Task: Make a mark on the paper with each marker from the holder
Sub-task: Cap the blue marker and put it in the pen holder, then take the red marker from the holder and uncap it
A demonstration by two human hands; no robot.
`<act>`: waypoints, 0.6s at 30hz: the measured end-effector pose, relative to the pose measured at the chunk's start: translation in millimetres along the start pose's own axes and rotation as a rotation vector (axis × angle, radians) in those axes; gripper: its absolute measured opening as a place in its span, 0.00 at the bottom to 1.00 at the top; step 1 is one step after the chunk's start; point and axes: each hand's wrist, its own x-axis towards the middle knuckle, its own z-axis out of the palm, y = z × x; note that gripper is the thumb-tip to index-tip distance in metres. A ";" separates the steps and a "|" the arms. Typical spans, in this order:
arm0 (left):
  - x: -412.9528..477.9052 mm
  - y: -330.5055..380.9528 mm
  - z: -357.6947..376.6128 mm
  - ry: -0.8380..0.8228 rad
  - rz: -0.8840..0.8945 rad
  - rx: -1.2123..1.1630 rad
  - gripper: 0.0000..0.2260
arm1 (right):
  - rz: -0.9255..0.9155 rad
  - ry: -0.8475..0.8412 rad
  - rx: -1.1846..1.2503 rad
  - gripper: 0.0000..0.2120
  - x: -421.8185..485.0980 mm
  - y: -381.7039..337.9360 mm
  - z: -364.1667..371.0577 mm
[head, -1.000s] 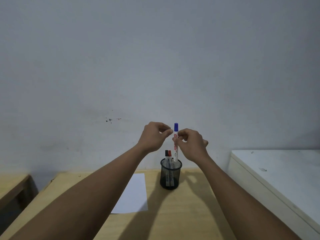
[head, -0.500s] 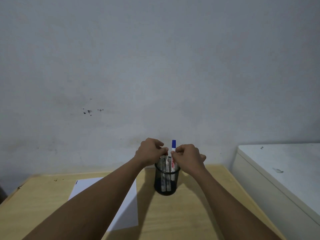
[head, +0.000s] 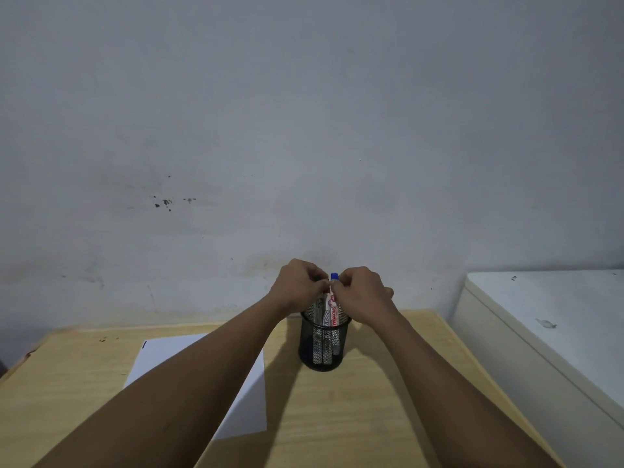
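A black mesh holder (head: pixel 323 356) stands on the wooden table (head: pixel 337 420) and holds three markers. The blue-capped marker (head: pixel 334 310) stands upright in it, its cap showing between my hands. My right hand (head: pixel 363 297) pinches this marker just below the cap. My left hand (head: pixel 300 287) is curled over the tops of the other two markers, its fingertips touching the blue marker; its grip is hidden. A white paper (head: pixel 162 358) lies left of the holder, partly under my left forearm, with a small dark mark near its far left corner.
A white cabinet (head: pixel 557 319) stands along the table's right side, a little higher than the tabletop. A grey wall rises just behind the holder. The table's left corner is at the frame's left edge.
Both hands came down together and the blue marker dropped from above the holder into it. The view also tilted, so more of the table shows.
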 end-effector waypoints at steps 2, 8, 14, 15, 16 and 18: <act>-0.3 0.5 0.0 0.001 -0.015 -0.017 0.08 | 0.017 -0.035 -0.029 0.16 0.9 -1.0 -0.7; 0.3 7.6 -4.8 0.041 -0.041 -0.099 0.05 | 0.037 -0.037 0.031 0.16 -1.0 -4.1 -4.7; -3.2 28.1 -20.7 0.154 -0.006 -0.133 0.05 | 0.027 0.046 0.235 0.17 -10.3 -13.9 -24.9; -5.0 34.4 -26.1 0.171 0.007 -0.145 0.05 | 0.001 0.044 0.265 0.18 -13.6 -16.9 -29.8; -8.0 41.9 -32.5 0.180 0.029 -0.158 0.06 | -0.028 0.039 0.288 0.19 -17.3 -20.1 -34.9; -16.6 57.6 -46.6 0.190 0.079 -0.184 0.05 | -0.084 0.018 0.320 0.21 -24.2 -26.2 -43.3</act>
